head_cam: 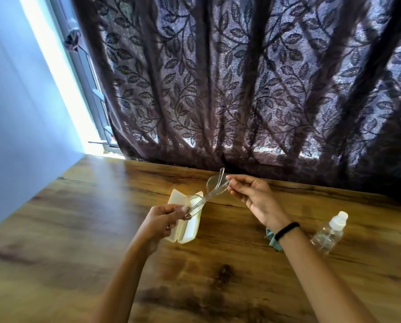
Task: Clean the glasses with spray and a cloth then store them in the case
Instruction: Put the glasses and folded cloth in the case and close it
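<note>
Clear-framed glasses (212,191) hang in the air above the wooden table (78,229), held between both hands. My left hand (164,220) pinches the near end of the frame. My right hand (253,194) pinches the far end by the lens and temple. Under the glasses lies an open cream case (190,231), partly covered by my left hand. A teal cloth (273,238) peeks out from under my right wrist. To the right on the table a clear spray bottle (330,231) with a white cap lies tilted.
A dark leaf-patterned curtain (241,89) hangs along the table's far edge. A pale wall (20,113) borders the table on the left, with a bright window strip beside it.
</note>
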`<state>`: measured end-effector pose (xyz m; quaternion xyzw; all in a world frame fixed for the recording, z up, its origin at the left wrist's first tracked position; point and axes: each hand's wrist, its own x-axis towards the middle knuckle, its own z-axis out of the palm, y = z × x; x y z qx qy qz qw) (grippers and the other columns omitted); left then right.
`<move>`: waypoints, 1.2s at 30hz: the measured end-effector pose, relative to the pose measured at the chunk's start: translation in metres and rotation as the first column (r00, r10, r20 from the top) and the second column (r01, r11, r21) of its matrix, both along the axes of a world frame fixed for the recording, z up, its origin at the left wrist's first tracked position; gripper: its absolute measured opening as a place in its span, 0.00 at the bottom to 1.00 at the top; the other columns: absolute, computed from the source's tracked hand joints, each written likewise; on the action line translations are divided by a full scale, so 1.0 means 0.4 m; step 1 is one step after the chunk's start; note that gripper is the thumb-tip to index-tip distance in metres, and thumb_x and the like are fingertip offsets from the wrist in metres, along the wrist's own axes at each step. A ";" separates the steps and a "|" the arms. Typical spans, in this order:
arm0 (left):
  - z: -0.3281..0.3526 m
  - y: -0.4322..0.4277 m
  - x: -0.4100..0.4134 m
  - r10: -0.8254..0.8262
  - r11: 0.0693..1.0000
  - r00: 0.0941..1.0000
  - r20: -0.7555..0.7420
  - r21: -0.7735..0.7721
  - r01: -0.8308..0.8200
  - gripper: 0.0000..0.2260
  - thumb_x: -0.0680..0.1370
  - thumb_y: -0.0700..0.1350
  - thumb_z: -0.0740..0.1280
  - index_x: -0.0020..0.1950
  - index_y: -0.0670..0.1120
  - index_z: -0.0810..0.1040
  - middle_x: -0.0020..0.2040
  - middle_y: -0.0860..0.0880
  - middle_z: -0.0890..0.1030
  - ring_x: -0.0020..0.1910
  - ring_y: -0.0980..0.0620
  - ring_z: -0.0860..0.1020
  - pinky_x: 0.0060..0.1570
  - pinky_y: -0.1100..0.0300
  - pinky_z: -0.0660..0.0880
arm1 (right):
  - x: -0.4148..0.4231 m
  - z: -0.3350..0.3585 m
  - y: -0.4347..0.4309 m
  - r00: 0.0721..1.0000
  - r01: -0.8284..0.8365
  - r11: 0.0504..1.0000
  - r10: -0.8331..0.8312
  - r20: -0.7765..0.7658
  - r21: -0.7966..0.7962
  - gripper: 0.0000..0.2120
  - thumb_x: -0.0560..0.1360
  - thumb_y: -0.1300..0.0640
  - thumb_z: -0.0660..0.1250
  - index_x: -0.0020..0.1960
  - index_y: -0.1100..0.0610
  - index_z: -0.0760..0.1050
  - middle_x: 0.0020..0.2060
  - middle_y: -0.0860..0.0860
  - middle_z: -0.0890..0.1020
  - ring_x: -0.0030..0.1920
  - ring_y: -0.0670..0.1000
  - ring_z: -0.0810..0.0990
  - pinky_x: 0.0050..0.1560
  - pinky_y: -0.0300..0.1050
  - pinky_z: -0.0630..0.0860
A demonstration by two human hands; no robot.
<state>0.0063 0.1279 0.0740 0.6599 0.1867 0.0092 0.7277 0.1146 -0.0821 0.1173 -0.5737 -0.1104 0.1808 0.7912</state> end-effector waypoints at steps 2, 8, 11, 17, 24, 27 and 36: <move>-0.028 0.008 -0.024 0.065 0.990 0.998 0.015 -0.128 -0.063 0.07 0.70 0.44 0.71 0.45 0.43 0.84 0.41 0.44 0.83 0.23 0.60 0.64 0.18 0.70 0.58 | 0.019 -0.004 0.049 1.000 -0.012 0.998 0.011 -0.005 -0.065 0.06 0.71 0.69 0.66 0.48 0.65 0.79 0.35 0.53 0.82 0.33 0.43 0.80 0.37 0.32 0.78; -0.107 0.015 -0.070 0.145 0.958 0.989 0.011 -0.252 -0.137 0.08 0.71 0.45 0.70 0.47 0.43 0.84 0.48 0.39 0.80 0.22 0.59 0.64 0.17 0.68 0.62 | 0.074 -0.051 0.160 0.997 -0.041 0.974 0.026 -0.071 -0.223 0.06 0.72 0.71 0.66 0.49 0.70 0.76 0.27 0.50 0.81 0.27 0.42 0.78 0.31 0.31 0.77; -0.128 -0.001 -0.079 0.158 0.956 0.987 0.009 -0.250 -0.151 0.09 0.69 0.46 0.71 0.47 0.45 0.85 0.49 0.41 0.82 0.24 0.58 0.69 0.19 0.67 0.66 | 0.090 -0.080 0.185 0.993 -0.056 0.954 0.022 -0.115 -0.295 0.02 0.71 0.71 0.67 0.42 0.67 0.78 0.25 0.50 0.80 0.24 0.43 0.77 0.30 0.32 0.76; -0.139 -0.058 -0.065 0.355 0.920 0.934 0.035 -0.189 -0.342 0.10 0.69 0.40 0.73 0.48 0.39 0.83 0.45 0.45 0.85 0.39 0.51 0.82 0.37 0.60 0.78 | 0.108 -0.108 0.210 0.995 -0.034 0.923 -0.006 -0.101 -0.384 0.03 0.71 0.68 0.69 0.39 0.64 0.76 0.32 0.56 0.79 0.24 0.42 0.76 0.29 0.33 0.76; -0.150 -0.123 -0.061 0.359 0.902 0.925 0.124 0.207 -0.378 0.06 0.71 0.43 0.73 0.47 0.49 0.84 0.42 0.51 0.85 0.42 0.57 0.81 0.41 0.62 0.78 | 0.124 -0.107 0.186 0.995 -0.025 0.805 0.077 0.064 -0.592 0.07 0.71 0.67 0.69 0.47 0.70 0.78 0.33 0.56 0.79 0.32 0.48 0.76 0.28 0.31 0.75; -0.151 -0.135 -0.064 0.325 0.836 0.931 0.168 0.409 -0.366 0.08 0.72 0.45 0.72 0.50 0.49 0.83 0.45 0.54 0.84 0.40 0.66 0.78 0.40 0.71 0.75 | 0.128 -0.122 0.169 0.993 -0.019 0.770 0.089 0.077 -0.638 0.07 0.71 0.66 0.69 0.48 0.70 0.79 0.34 0.56 0.79 0.33 0.47 0.76 0.31 0.31 0.75; -0.132 -0.147 -0.086 0.234 0.542 0.939 0.251 0.768 -0.340 0.07 0.74 0.47 0.70 0.51 0.52 0.83 0.48 0.53 0.84 0.44 0.56 0.81 0.41 0.62 0.76 | 0.129 -0.140 0.153 0.996 -0.003 0.780 0.061 0.072 -0.626 0.07 0.70 0.68 0.70 0.47 0.70 0.79 0.33 0.56 0.79 0.32 0.47 0.76 0.32 0.32 0.77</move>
